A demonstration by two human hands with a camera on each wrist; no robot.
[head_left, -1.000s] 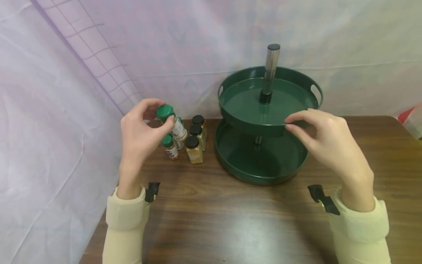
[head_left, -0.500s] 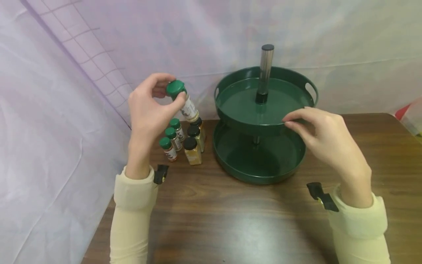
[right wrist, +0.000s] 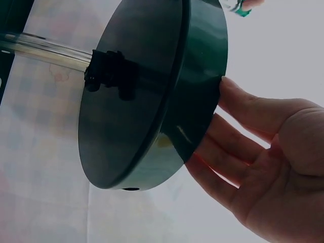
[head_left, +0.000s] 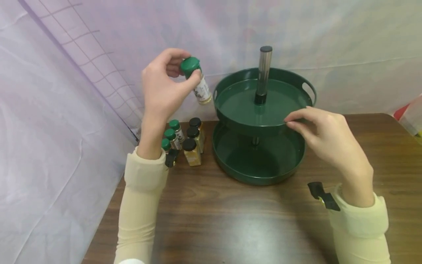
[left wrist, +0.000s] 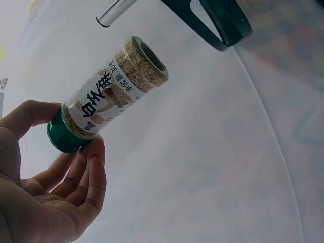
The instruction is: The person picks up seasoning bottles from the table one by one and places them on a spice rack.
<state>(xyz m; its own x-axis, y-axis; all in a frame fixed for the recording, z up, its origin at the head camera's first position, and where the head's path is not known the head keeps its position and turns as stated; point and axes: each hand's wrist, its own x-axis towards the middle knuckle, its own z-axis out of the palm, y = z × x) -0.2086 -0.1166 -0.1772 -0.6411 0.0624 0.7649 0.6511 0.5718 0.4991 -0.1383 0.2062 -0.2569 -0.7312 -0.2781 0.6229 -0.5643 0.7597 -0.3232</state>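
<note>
My left hand [head_left: 163,86] pinches a spice jar [head_left: 202,88] by its green cap, between thumb and fingers, in the air left of the upper tray. In the left wrist view the jar [left wrist: 109,96] is tilted; pale seeds show through the glass around a white label. With thumb and fingertips, my right hand [head_left: 336,139] grips the front right rim of the dark green upper tray [head_left: 237,95] of a two-tier stand. The right wrist view shows the thumb on the tray's outer wall [right wrist: 202,66], with other fingertips hidden behind the rim.
Several jars stand on the wooden table [head_left: 211,220] left of the stand: green-capped jars [head_left: 174,128] and black-capped jars [head_left: 192,152]. A metal post [head_left: 265,66] rises from the upper tray. The lower tray [head_left: 260,180] rests on the table. White cloth [head_left: 148,22] hangs behind.
My left hand has lifted the spice jar up and to the right, away from the other jars and toward the upper tray. The right hand has stayed at the rim.
</note>
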